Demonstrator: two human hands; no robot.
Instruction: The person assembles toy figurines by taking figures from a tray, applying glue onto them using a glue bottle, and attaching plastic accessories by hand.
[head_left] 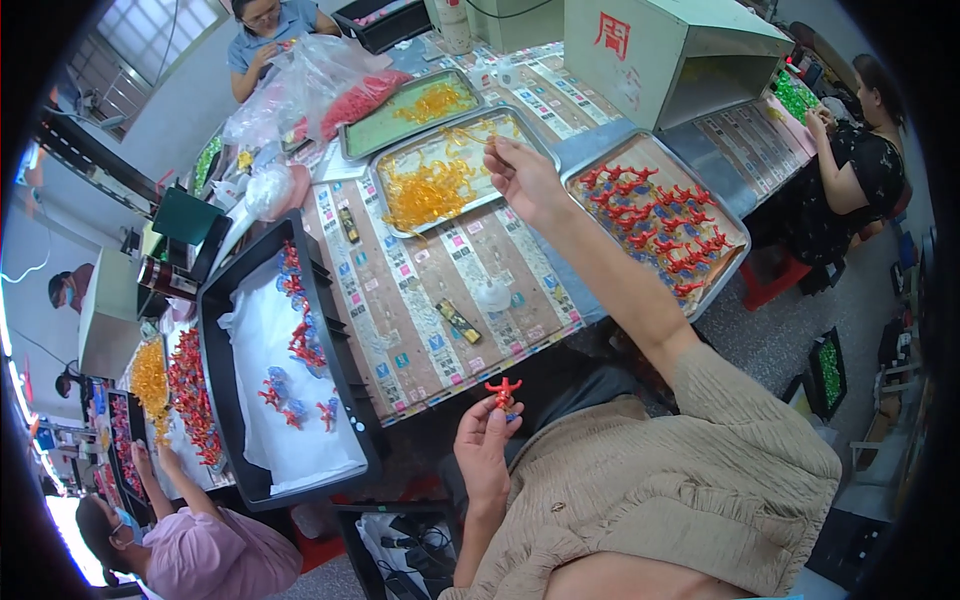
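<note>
My left hand (pixel 483 447) is closed around a small red plastic figurine (pixel 502 392) with outstretched arms and a bit of blue at its base, held upright in front of my lap. Stretched far forward, my right hand (pixel 525 182) pinches a thin translucent yellow plastic piece (pixel 468 137) at its fingertips. Below that hand lies a metal tray (pixel 487 194) with a heap of yellow plastic pieces (pixel 430 190). To the right of my forearm, a second metal tray (pixel 741 262) carries rows of red figurines (pixel 655 220) on blue bases.
A black bin (pixel 358 440) lined with white sheet holds several red-and-blue figurines on the left. Behind stand a green tray (pixel 362 150) and a large pale box (pixel 650 60). Two small yellow-black tubes (pixel 459 321) lie on the patterned tabletop (pixel 400 350). Co-workers sit around.
</note>
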